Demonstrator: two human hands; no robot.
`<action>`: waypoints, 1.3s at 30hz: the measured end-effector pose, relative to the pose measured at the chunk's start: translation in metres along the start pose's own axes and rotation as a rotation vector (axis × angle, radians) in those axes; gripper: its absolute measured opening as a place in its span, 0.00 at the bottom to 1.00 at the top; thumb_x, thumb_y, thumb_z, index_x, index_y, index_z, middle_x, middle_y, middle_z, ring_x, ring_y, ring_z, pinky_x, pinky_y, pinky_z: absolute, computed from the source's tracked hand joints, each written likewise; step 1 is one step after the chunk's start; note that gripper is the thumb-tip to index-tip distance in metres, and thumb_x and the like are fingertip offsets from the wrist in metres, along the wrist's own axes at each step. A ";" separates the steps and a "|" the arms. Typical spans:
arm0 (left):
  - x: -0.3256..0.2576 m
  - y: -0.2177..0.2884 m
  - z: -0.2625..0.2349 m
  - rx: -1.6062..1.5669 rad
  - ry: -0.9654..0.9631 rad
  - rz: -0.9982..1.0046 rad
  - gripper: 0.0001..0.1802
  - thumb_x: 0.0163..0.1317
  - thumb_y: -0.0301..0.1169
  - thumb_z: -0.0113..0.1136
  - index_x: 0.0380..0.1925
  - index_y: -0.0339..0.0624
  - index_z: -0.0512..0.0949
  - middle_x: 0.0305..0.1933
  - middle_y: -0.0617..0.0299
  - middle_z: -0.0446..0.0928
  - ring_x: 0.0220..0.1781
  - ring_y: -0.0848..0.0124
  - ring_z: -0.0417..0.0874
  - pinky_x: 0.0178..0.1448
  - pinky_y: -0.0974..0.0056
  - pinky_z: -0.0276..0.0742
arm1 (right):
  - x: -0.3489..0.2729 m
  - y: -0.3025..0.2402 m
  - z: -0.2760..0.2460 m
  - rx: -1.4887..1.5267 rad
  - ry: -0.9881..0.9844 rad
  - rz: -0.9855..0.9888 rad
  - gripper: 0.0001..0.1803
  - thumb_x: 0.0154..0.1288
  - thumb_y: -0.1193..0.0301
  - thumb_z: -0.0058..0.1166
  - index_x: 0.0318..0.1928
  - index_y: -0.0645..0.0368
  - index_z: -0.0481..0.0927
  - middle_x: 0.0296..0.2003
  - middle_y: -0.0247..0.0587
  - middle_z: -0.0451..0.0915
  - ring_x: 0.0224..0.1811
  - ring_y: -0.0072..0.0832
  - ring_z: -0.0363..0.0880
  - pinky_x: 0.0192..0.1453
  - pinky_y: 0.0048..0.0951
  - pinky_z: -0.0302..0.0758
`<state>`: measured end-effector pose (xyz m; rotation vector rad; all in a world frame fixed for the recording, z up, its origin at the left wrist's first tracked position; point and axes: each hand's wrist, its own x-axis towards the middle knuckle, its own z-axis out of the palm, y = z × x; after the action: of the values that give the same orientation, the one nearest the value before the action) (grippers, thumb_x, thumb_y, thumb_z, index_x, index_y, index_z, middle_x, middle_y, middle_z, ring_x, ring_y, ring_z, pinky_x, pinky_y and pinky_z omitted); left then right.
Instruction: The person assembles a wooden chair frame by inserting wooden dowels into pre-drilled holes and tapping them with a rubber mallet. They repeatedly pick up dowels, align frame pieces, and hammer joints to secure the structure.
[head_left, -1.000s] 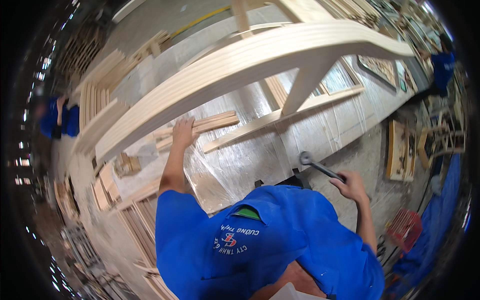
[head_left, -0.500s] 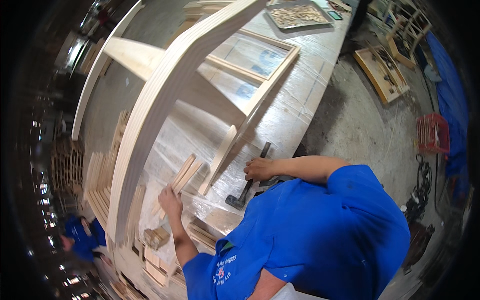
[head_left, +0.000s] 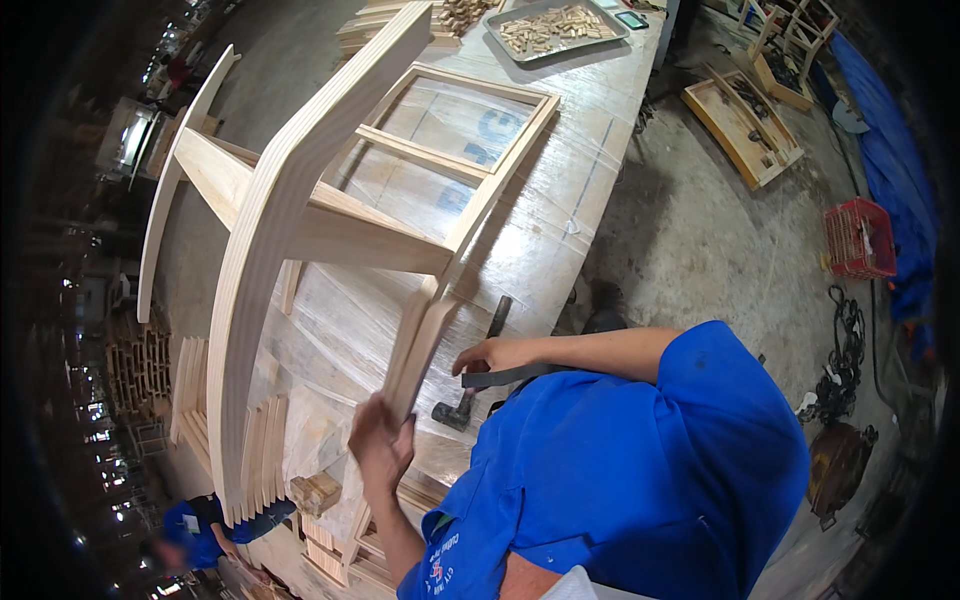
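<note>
The left hand [head_left: 380,440] has its grip closed around the lower end of two flat wooden slats [head_left: 418,345], held together on edge and tilted up toward the curved timber frame [head_left: 265,260] that stands on the counter [head_left: 560,200]. The right hand [head_left: 492,355] rests with its fingers curled on the dark handle of a hammer [head_left: 478,378], whose head lies on the counter just below the slats; whether that grip is fully closed around the handle cannot be told from this angle. The slats' upper ends meet the frame where a cross rail joins a rectangular wooden panel frame [head_left: 455,150] lying flat on the plastic-wrapped counter top. To the left of the left hand, stacks of cut wooden pieces [head_left: 255,455] lean on edge, with a small wooden block [head_left: 315,492] just beside them. At the far end of the counter sits a metal tray [head_left: 560,25] filled with small wooden parts. On the concrete floor to the right stand a shallow wooden tray [head_left: 745,125] with tools, a red plastic crate [head_left: 858,238] and a blue tarpaulin [head_left: 895,130]. Another person in blue [head_left: 205,525] works at the lower left, well apart.
</note>
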<state>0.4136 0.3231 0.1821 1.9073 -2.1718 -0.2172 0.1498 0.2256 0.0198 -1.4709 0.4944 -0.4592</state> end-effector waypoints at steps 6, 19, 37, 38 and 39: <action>0.116 0.115 0.064 -0.248 -0.095 0.201 0.34 0.53 0.38 0.75 0.61 0.42 0.77 0.48 0.45 0.81 0.48 0.47 0.86 0.51 0.51 0.82 | -0.035 -0.006 -0.039 0.364 0.083 0.105 0.24 0.69 0.65 0.66 0.60 0.63 0.81 0.38 0.44 0.88 0.37 0.29 0.88 0.36 0.29 0.84; 0.264 0.329 0.185 -0.477 -0.396 0.170 0.40 0.60 0.57 0.70 0.63 0.38 0.77 0.44 0.39 0.86 0.48 0.48 0.89 0.54 0.51 0.82 | -0.194 -0.001 -0.198 0.766 0.704 -0.111 0.20 0.73 0.79 0.55 0.61 0.55 0.66 0.46 0.44 0.79 0.45 0.41 0.87 0.43 0.46 0.90; 0.395 0.340 0.301 -0.107 -0.069 0.070 0.17 0.68 0.43 0.67 0.43 0.40 0.81 0.44 0.45 0.81 0.46 0.45 0.85 0.49 0.43 0.80 | -0.139 0.052 -0.355 0.630 0.879 0.444 0.21 0.71 0.65 0.68 0.48 0.61 0.68 0.37 0.47 0.82 0.25 0.30 0.86 0.26 0.32 0.87; 0.401 0.337 0.305 -0.106 -0.078 0.066 0.16 0.68 0.43 0.67 0.42 0.41 0.80 0.45 0.46 0.81 0.46 0.45 0.85 0.48 0.42 0.81 | -0.134 0.052 -0.361 0.613 0.881 0.491 0.21 0.70 0.65 0.68 0.48 0.61 0.67 0.35 0.47 0.81 0.24 0.30 0.86 0.26 0.33 0.88; 0.406 0.334 0.310 -0.109 -0.083 0.062 0.16 0.68 0.43 0.67 0.42 0.41 0.81 0.45 0.46 0.81 0.47 0.45 0.85 0.49 0.42 0.81 | -0.130 0.053 -0.366 0.596 0.885 0.544 0.21 0.70 0.65 0.68 0.47 0.61 0.67 0.34 0.47 0.81 0.24 0.30 0.86 0.25 0.33 0.88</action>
<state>-0.0390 -0.0477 0.0081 1.7995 -2.2190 -0.4009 -0.1671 0.0038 -0.0425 -0.4592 1.2867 -0.7283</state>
